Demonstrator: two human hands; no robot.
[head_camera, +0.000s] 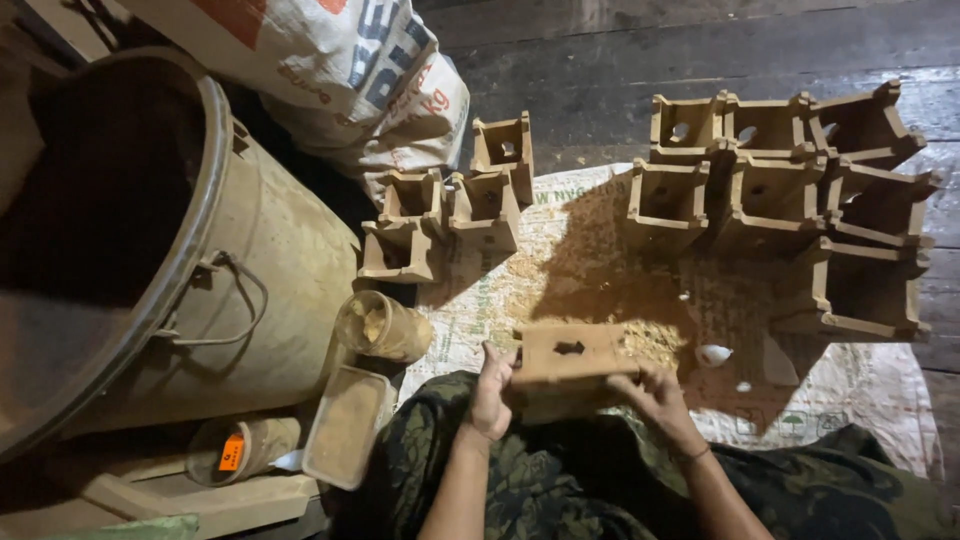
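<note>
The box (568, 358) between the hands looks like matt, rough clay, dusty brown. The other boxes (790, 190) have the same dry finish. The drum (250, 250) is dull metal, coated with dust. The sack (330, 60) is woven plastic. The floor (700, 50) is dark, worn wood.

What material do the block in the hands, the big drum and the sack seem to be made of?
Block: likely unfired clay, matt tan, dusty, with a cut slot. Left hand and right hand grip its ends. Drum: probably metal, dust-coated, thin rolled rim and wire handle. Sack: woven plastic, by its fine weave and slight sheen.
</note>
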